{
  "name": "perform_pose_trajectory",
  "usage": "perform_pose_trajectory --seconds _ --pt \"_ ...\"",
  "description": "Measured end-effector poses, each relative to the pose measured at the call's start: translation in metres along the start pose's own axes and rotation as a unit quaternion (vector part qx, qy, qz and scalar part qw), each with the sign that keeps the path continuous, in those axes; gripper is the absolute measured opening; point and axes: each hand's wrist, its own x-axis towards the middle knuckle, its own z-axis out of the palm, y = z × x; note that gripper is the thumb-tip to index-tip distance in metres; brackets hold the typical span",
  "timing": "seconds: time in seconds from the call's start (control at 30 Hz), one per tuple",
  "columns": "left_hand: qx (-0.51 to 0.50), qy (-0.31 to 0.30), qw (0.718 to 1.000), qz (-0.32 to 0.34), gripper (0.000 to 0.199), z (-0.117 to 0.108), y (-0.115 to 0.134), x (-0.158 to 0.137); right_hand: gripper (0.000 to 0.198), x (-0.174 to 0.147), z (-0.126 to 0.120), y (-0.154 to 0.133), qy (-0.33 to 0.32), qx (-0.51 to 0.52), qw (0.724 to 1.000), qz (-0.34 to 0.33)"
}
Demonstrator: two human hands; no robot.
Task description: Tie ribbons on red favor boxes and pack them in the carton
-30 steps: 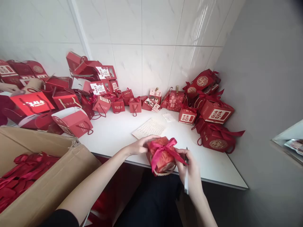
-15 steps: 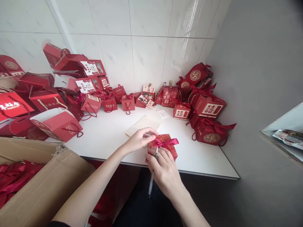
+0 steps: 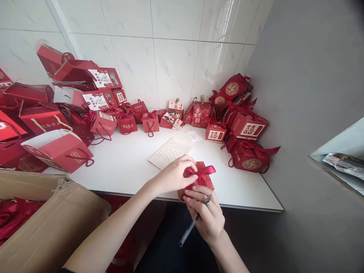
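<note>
A small red gift box (image 3: 209,183) with a gold pattern sits at the table's front edge, a magenta ribbon bow (image 3: 205,170) tied on top. My left hand (image 3: 180,172) reaches over it, thumb and fingers pinched on the left part of the bow. Against the near side of the box rest the fingers of my right hand (image 3: 209,214). A pen (image 3: 191,228) is gripped in that hand, slanting down to the left with its tip up between the fingers. Behind my left hand lies an open notebook (image 3: 167,153) with rows of handwriting.
Red gift boxes with cords (image 3: 64,151) are piled on the left of the white table (image 3: 119,163). More ribboned boxes (image 3: 250,155) stack against the grey partition at right. A cardboard box (image 3: 65,216) of red ribbon stands front left. A small white card (image 3: 193,135) lies near the notebook.
My left hand has moved right and closed on the bow. My right hand has shifted slightly right and down, the pen turning to a flatter slant. The view has shifted a little.
</note>
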Motion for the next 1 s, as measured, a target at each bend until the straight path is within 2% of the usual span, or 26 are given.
perform_pose_trajectory --seconds 0.1,0.33,0.5,0.63,0.67,0.73,0.8,0.9,1.0 --pt "0.024 0.021 0.999 -0.016 0.006 0.008 0.001 0.000 0.029 0.000 0.001 -0.001 0.021 -0.001 1.000 -0.008" --pt "-0.037 0.059 0.997 -0.042 0.013 0.018 -0.004 0.000 0.029 0.000 0.001 -0.002 0.006 0.009 1.000 -0.017" --pt "-0.044 0.065 0.995 -0.062 0.012 0.017 -0.001 0.000 0.025 0.000 0.001 -0.008 -0.013 0.016 0.999 -0.045" --pt "-0.044 0.061 0.996 -0.050 0.011 0.016 -0.003 0.000 0.012 0.005 -0.015 -0.004 -0.041 0.018 0.998 -0.036" --pt "-0.044 0.057 0.996 -0.044 0.011 0.015 -0.004 0.000 0.013 0.005 -0.021 -0.001 -0.028 0.002 1.000 -0.008" --pt "-0.044 0.050 0.997 -0.036 0.012 0.014 -0.006 0.000 0.019 0.006 -0.035 0.008 0.027 -0.067 0.993 0.093" --pt "-0.042 0.048 0.997 -0.034 0.013 0.013 -0.007 0.000 0.024 0.007 -0.045 0.016 0.054 -0.136 0.962 0.232" --pt "-0.035 0.053 0.997 -0.034 0.013 0.013 -0.006 -0.001 0.035 0.010 -0.051 0.024 -0.023 -0.104 0.910 0.401" --pt "-0.030 0.059 0.997 -0.043 0.014 0.013 -0.005 -0.001 0.037 0.012 -0.049 0.026 -0.055 0.005 0.890 0.453"
